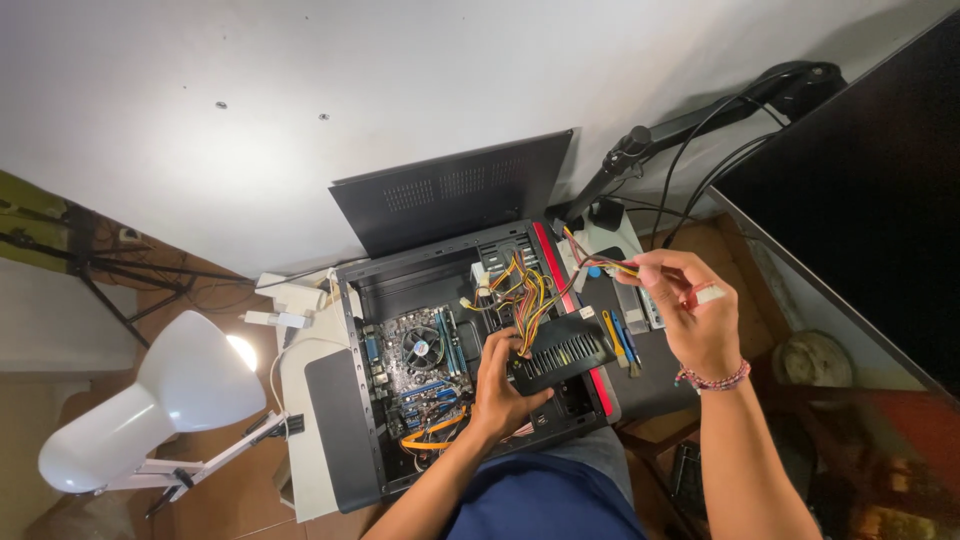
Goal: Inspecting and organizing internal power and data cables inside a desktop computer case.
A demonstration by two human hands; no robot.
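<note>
An open black computer case [362,440] lies on its side in front of me, its motherboard with a round cooler fan [421,348] showing. My left hand [499,385] grips a black power supply unit [562,352], tilted up at the case's right edge. A bundle of yellow, red and black cables [524,295] runs from it. My right hand [688,305] is raised to the right of the case, pinching the end of some of those cables, with a white connector by the fingers.
The case's black side panel [450,190] leans against the white wall behind. A white desk lamp [165,400], lit, stands at the left. Small blue and yellow tools [620,340] lie on a dark mat right of the case. A monitor arm [690,125] and dark screen [870,190] fill the right.
</note>
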